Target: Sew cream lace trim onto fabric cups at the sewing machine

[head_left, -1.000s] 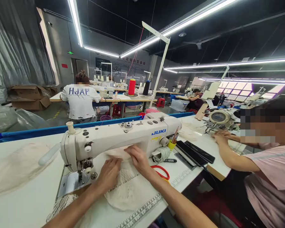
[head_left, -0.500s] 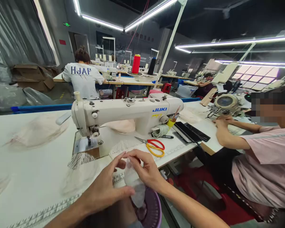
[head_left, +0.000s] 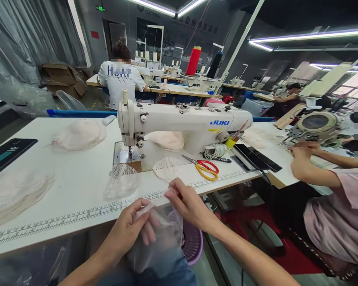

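Note:
A clear, thin plastic bag hangs over my lap in front of the table edge. My left hand pinches its upper left edge between thumb and fingers, and some of those fingers show through the film. At the bag's upper right corner, my right hand grips with thumb and bent fingers. Just beyond my hands, on the table, lie two small sheer off-white fabric pieces with stringy edges, one at the left and one at the right. Scissors with red and yellow handles rest near my right hand.
A JUKI sewing machine stands across the white table. Fabric stacks and a dark phone-like slab lie left. A purple basket sits below the table edge. At right, a person in a pink shirt works at another machine.
The bag, bunched up between my fingers before, now hangs spread out and wider. My hands have moved apart and lower. The view has shifted, bringing more of the table's left side into sight.

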### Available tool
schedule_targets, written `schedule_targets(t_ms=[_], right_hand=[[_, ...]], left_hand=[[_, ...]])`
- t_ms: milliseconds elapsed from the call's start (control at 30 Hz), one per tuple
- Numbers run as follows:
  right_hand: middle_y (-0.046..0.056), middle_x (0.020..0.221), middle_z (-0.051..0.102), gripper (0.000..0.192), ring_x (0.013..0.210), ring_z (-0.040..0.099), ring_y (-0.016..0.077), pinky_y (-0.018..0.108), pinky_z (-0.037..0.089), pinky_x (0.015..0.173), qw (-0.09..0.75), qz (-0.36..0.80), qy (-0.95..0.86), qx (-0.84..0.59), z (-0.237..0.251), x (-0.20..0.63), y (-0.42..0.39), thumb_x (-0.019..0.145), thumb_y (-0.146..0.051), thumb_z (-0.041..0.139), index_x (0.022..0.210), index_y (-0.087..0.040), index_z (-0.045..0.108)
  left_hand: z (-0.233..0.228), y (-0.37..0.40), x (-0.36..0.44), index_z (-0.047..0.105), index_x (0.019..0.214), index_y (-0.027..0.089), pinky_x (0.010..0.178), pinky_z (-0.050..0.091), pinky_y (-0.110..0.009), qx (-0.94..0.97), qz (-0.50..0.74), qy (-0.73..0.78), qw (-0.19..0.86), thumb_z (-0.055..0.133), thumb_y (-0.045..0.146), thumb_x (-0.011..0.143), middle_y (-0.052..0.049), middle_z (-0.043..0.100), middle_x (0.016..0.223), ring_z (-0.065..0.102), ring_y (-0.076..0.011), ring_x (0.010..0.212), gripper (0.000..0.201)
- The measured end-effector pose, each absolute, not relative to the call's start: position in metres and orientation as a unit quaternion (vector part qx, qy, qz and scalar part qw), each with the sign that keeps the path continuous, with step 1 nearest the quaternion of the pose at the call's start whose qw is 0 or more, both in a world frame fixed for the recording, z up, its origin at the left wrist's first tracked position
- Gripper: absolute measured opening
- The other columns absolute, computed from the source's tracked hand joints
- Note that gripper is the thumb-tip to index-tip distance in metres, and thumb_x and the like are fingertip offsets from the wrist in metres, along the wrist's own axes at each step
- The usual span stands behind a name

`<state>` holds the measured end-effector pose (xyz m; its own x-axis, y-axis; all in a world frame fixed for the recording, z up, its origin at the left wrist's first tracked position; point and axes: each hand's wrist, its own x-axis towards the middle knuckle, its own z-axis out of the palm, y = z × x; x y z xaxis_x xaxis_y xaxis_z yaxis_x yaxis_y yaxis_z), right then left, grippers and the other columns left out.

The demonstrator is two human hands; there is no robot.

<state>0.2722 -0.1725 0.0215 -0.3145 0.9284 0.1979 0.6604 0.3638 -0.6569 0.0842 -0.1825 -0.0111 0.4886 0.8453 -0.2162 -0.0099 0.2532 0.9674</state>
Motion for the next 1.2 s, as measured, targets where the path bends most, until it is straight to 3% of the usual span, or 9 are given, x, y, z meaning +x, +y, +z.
schedule_targets(t_ms=[100, 167, 300, 500, 667, 833, 933, 1067, 1200], right_hand=[[-0.006, 0.060, 0.050, 0.023, 0.054, 0.045, 0.0101, 0.019, 0.031, 0.052, 0.281, 0.314, -0.780, -0.462, 0.012, 0.265, -0.175, 0.085, -0.038, 0.057, 0.096, -0.020, 0.049], [-0.006, 0.057, 0.048, 0.015, 0.052, 0.042, 0.0088, 0.019, 0.030, 0.052, 0.293, 0.322, -0.777, -0.454, 0.007, 0.257, -0.176, 0.089, -0.033, 0.051, 0.084, -0.019, 0.052], [-0.005, 0.055, 0.045, 0.024, 0.051, 0.039, 0.0084, 0.020, 0.027, 0.050, 0.289, 0.326, -0.773, -0.461, 0.002, 0.249, -0.176, 0.092, -0.028, 0.043, 0.071, -0.017, 0.052], [-0.006, 0.051, 0.043, 0.025, 0.048, 0.040, 0.0083, 0.019, 0.028, 0.049, 0.284, 0.361, -0.750, -0.476, 0.000, 0.251, -0.173, 0.092, -0.027, 0.042, 0.072, -0.017, 0.053], [-0.004, 0.056, 0.050, 0.023, 0.052, 0.045, 0.0084, 0.018, 0.031, 0.050, 0.252, 0.377, -0.768, -0.453, 0.008, 0.253, -0.176, 0.091, -0.025, 0.045, 0.070, -0.017, 0.053], [-0.005, 0.052, 0.054, 0.019, 0.050, 0.050, 0.0077, 0.016, 0.032, 0.048, 0.195, 0.397, -0.794, -0.418, 0.027, 0.233, -0.153, 0.089, -0.021, 0.047, 0.071, -0.017, 0.053], [-0.004, 0.056, 0.061, 0.020, 0.054, 0.056, 0.0078, 0.015, 0.036, 0.052, 0.183, 0.271, -0.830, -0.452, 0.035, 0.214, -0.121, 0.091, -0.019, 0.042, 0.075, -0.017, 0.054], [0.004, 0.076, 0.067, 0.013, 0.070, 0.063, 0.0174, 0.022, 0.039, 0.058, 0.137, 0.085, -0.819, -0.550, 0.037, 0.228, -0.070, 0.088, -0.026, 0.051, 0.088, -0.017, 0.059], [0.010, 0.103, 0.063, 0.017, 0.093, 0.060, 0.0217, 0.029, 0.044, 0.071, 0.139, -0.011, -0.771, -0.621, 0.041, 0.274, -0.018, 0.092, -0.025, 0.046, 0.102, -0.017, 0.058]], left_hand=[[-0.008, -0.188, 0.075, 0.046, 0.091, 0.017, 0.039, 0.044, -0.019, 0.504, 0.269, 0.390, 0.723, 0.051, 0.050, 0.085, -0.002, 0.067, 0.063, 0.061, -0.0134, 0.043, 0.034], [-0.006, -0.192, 0.070, 0.044, 0.098, 0.016, 0.037, 0.042, -0.018, 0.496, 0.254, 0.393, 0.731, 0.049, 0.048, 0.086, -0.002, 0.066, 0.058, 0.061, -0.0136, 0.040, 0.035], [-0.005, -0.195, 0.057, 0.041, 0.110, 0.015, 0.037, 0.041, -0.017, 0.480, 0.246, 0.396, 0.743, 0.045, 0.044, 0.089, -0.002, 0.067, 0.055, 0.059, -0.0131, 0.038, 0.036], [0.000, -0.196, 0.050, 0.044, 0.101, 0.015, 0.037, 0.041, -0.017, 0.470, 0.237, 0.402, 0.749, 0.045, 0.040, 0.088, -0.003, 0.067, 0.055, 0.060, -0.0137, 0.040, 0.028], [0.012, -0.198, 0.039, 0.046, 0.093, 0.017, 0.037, 0.038, -0.016, 0.476, 0.203, 0.434, 0.737, 0.046, 0.049, 0.085, -0.001, 0.065, 0.053, 0.057, -0.0118, 0.037, 0.033], [0.050, -0.146, 0.007, 0.050, 0.092, 0.017, 0.037, 0.032, -0.016, 0.536, 0.145, 0.475, 0.683, 0.044, 0.052, 0.085, -0.001, 0.065, 0.057, 0.052, -0.0094, 0.036, 0.036], [0.058, -0.098, -0.011, 0.054, 0.090, 0.016, 0.045, 0.040, -0.022, 0.691, 0.130, 0.527, 0.477, 0.041, 0.045, 0.087, -0.002, 0.065, 0.062, 0.058, -0.0148, 0.046, 0.031], [0.020, -0.061, -0.017, 0.056, 0.112, 0.021, 0.074, 0.046, -0.042, 0.832, 0.190, 0.521, -0.021, 0.040, 0.032, 0.085, -0.012, 0.064, 0.107, 0.061, -0.0314, 0.095, 0.033], [-0.013, -0.056, 0.001, 0.057, 0.116, 0.024, 0.075, 0.047, -0.034, 0.873, 0.298, 0.284, -0.263, 0.041, 0.032, 0.089, -0.010, 0.065, 0.109, 0.061, -0.0248, 0.093, 0.032]])
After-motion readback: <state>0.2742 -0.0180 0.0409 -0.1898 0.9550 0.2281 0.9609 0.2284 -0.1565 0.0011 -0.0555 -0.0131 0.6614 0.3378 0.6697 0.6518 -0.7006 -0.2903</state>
